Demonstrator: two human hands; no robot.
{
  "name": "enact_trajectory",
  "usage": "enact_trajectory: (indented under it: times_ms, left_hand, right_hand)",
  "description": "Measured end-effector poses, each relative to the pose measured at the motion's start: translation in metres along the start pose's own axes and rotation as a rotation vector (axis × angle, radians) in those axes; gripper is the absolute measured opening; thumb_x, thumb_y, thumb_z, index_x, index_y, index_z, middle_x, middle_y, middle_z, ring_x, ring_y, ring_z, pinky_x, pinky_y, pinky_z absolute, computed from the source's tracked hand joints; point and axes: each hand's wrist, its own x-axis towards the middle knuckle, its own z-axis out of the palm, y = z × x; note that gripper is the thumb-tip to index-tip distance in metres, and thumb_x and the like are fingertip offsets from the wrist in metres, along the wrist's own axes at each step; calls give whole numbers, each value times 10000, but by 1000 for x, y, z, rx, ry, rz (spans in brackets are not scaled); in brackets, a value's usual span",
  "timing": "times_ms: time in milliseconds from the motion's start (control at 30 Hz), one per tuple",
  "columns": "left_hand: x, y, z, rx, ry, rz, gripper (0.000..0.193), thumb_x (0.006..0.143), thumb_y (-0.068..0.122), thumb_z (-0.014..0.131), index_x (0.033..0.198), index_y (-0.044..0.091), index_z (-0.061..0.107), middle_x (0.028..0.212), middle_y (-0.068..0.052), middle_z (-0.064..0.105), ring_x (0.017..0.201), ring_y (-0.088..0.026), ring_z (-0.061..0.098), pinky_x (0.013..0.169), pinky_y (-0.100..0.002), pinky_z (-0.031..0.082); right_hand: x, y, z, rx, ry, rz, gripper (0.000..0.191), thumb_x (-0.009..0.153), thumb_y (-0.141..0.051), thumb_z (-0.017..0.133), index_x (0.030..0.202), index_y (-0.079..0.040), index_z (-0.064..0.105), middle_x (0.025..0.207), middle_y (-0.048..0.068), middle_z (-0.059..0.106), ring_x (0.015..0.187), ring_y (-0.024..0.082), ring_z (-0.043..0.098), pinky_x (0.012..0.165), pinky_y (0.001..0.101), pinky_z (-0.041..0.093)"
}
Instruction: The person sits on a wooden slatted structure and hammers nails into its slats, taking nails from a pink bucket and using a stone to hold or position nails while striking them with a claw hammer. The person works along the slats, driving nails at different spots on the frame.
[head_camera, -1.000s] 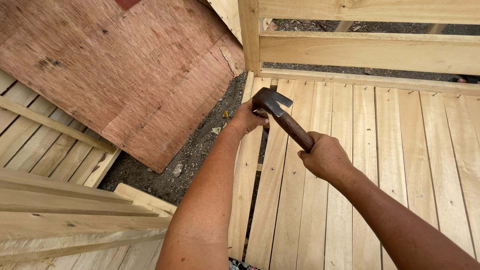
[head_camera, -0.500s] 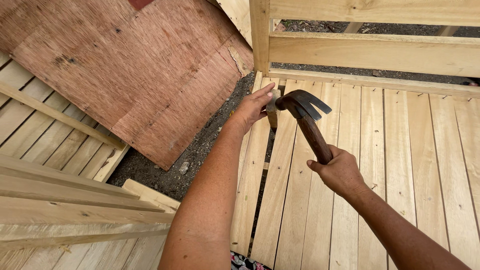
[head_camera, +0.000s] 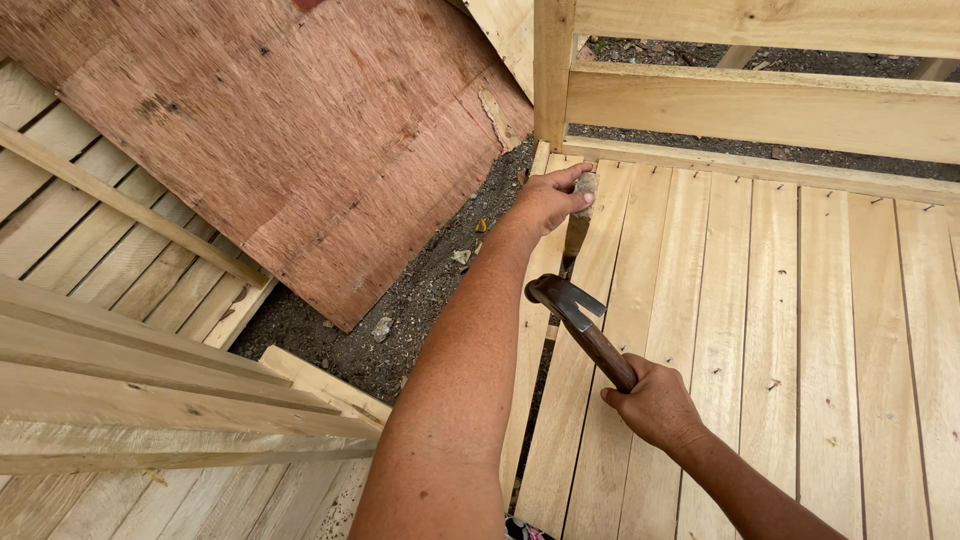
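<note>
Right hand (head_camera: 655, 405) closed around the brown wooden handle of a dark steel claw hammer (head_camera: 578, 318); head now drawn back toward the body, lower than half a second ago. Beyond the head, left hand (head_camera: 545, 205) has slid forward, fingertips pinching a small grey-brown wedge (head_camera: 585, 187) upright at the gap between pale slats of the wooden pallet (head_camera: 760, 300). Past that, reddish plywood sheet (head_camera: 300, 130) lies on dirt.

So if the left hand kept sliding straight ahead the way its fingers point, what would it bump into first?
Probably the pale wooden corner post. The left hand, fingers on the pale slat's far end, points up-right toward where that post meets the lower cross rail; depth is hard to judge.
</note>
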Motion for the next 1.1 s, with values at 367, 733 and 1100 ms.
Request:
enact_trajectory:
  times_ms: [367,733,1100]
  left_hand:
    - [-7,3,6,264,73,-107,621,825,222,850,1402,259,624,1375,-105,679,1258,-200,615,1103,-327,439]
    - [-6,-2,7,441,64,-73,588,912,347,704,1470,308,522,1443,-71,617,1332,-220,579,1157,-398,414]
    - [-5,4,7,485,114,-102,545,895,325,744,1416,352,586,1442,-88,618,1316,-235,583,1151,-383,428]
  right_hand:
    - [14,8,32,50,-14,-26,332,893,-244,765,1191,-135,671,802,61,683,726,141,657,792,357,589]
    - [10,1,21,37,-21,-20,336,927,-264,753,1178,-47,692,894,137,704,797,212,688,808,394,614]
    - [2,9,18,12,-32,-8,278,920,-179,708,1186,-100,679,837,121,715,721,208,689,754,381,598]
